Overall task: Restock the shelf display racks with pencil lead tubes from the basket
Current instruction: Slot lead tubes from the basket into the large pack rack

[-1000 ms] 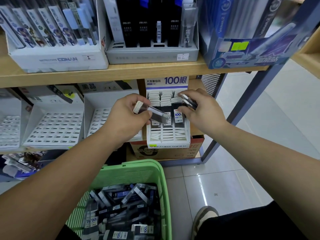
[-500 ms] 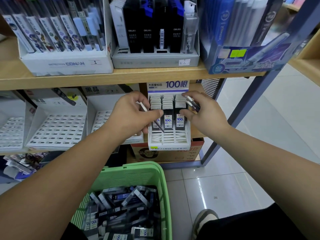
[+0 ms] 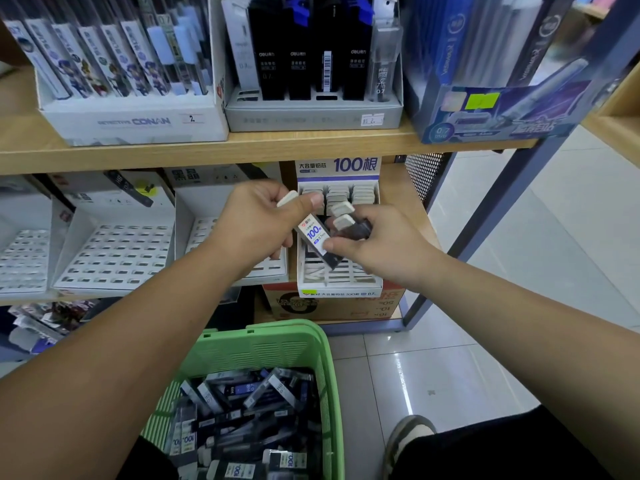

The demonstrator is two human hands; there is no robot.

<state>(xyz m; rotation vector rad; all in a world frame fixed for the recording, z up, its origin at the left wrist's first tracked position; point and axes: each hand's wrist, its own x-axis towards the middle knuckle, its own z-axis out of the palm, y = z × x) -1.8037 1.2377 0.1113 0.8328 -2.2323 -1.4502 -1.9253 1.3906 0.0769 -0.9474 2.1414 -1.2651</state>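
- Pinching one pencil lead tube [image 3: 313, 233] in the left hand [image 3: 259, 220], thumb clamped over the top just under the white cap, fingers curled in behind.
- Tilted diagonally, with the cap up-left and the dark end down-right, right between the two hands and just in front of the 100-count rack [image 3: 341, 284].
- Gripping two more tubes [image 3: 346, 220] in the right hand [image 3: 381, 251], with both white caps poking out past the curled fingers toward the left hand.
- Right thumb also touching the lower part of that labelled tube, so kinda two hands on it at once.
- Inside the rack: three columns of white-capped stocked tubes [image 3: 337, 195] packed in at the back, plus white slotted floor showing up front.
- Lower down, near the bottom of the view: green basket [image 3: 256, 344] heaped with loose tubes [image 3: 249, 403] lying every which way, a few "100" labels facing up.
- Left of the rack, same shelf level: white slotted racks [image 3: 114, 251].
- Up on the wooden shelf [image 3: 242, 147]: Conan box [image 3: 131, 121] of character tubes, grey tray [image 3: 311, 117] of black packs, blue box [image 3: 485, 116] at the right end.
- Both bare forearms reaching forward from the bottom corners and meeting at rack height.
- Shoe [image 3: 407, 438] on the tile floor, bottom right.
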